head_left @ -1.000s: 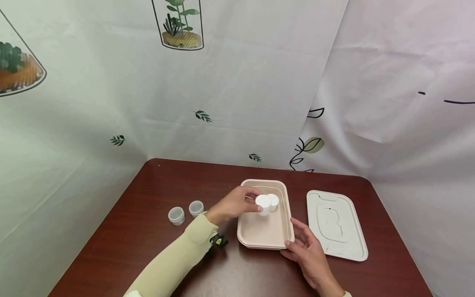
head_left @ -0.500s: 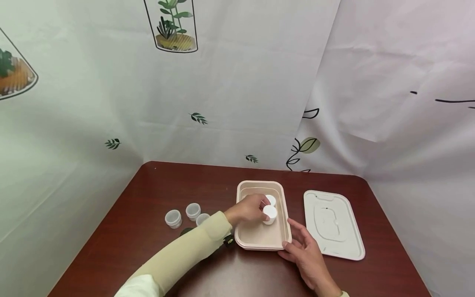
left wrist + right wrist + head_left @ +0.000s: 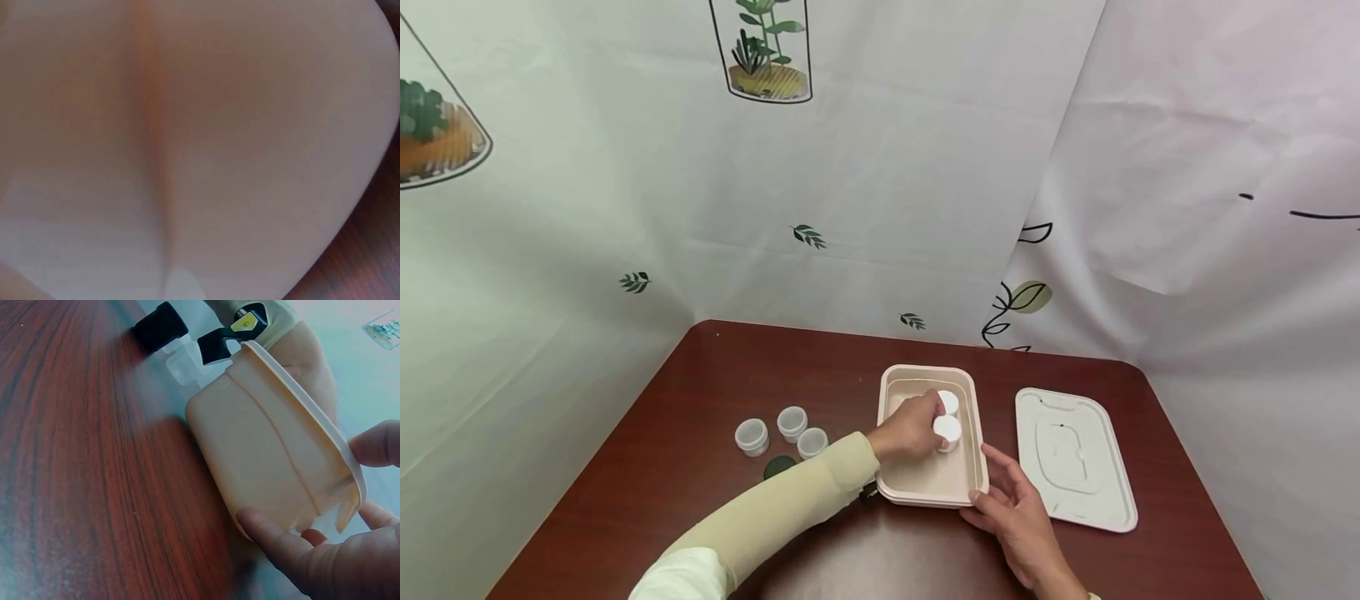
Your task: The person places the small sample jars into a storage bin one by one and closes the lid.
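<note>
A beige plastic box (image 3: 925, 490) stands uncovered on the table. My left hand (image 3: 908, 427) reaches into it and grips a small white-lidded jar (image 3: 947, 432) on the box floor. Just behind that jar is a second white-lidded jar (image 3: 949, 403). At the near right corner, my right hand (image 3: 1021, 533) holds the box, thumb at the rim and fingers along the outer wall. The right wrist view shows the box wall (image 3: 262, 450) with fingertips (image 3: 250, 522) against it. Only the blurred beige box surface (image 3: 262, 156) fills most of the left wrist view.
Left of the box stand several small clear jars (image 3: 752, 437) with pale tops. A dark-topped jar (image 3: 778, 466) is partly behind the left sleeve. To the right a white lid (image 3: 1075, 458) lies flat on the brown table (image 3: 790, 358). White printed cloth hangs behind.
My left hand has lowered the white-lidded jar into the box, slightly right and nearer, in front of the other one. The right hand keeps its place on the box.
</note>
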A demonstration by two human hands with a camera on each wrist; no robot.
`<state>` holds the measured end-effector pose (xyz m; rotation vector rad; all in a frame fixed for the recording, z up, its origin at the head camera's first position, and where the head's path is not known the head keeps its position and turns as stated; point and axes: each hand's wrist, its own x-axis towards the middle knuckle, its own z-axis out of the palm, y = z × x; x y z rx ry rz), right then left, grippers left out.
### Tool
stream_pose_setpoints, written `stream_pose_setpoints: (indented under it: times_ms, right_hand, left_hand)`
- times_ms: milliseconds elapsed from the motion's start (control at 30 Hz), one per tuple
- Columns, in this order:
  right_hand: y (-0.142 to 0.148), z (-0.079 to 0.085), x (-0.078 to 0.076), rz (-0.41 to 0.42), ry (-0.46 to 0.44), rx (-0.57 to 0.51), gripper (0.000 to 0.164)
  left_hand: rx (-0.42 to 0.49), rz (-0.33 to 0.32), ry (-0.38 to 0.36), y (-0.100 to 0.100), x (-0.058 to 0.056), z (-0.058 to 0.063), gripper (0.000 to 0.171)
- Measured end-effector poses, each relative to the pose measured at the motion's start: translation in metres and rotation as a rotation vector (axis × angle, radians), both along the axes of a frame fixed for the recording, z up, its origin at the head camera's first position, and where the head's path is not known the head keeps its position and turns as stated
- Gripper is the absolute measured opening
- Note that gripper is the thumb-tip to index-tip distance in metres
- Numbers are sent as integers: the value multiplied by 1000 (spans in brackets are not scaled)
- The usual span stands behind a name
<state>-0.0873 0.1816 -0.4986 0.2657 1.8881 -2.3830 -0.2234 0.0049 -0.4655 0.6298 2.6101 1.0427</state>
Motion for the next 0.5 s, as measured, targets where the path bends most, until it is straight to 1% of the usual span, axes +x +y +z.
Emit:
stream_pose_setpoints:
  times_ms: [200,267,333,400,500]
  right_hand:
    - [-1,-1,0,3,-8,2,73]
    - [-1,-1,0,4,-8,3,73]
    - [-1,-1,0,5,-5,6,73]
    - [-1,0,1,6,-3,8,73]
    - [-1,0,0,6,1,11,73]
  left_hand:
    - [-24,28,21,0,1,2,44]
    - [-35,22,22,-2,2,8,47]
    - [-29,2,18,-6,4,15,49]
    - [6,-22,6,-12,5,23,51]
    - [107,-38,-36,-23,6,35,50]
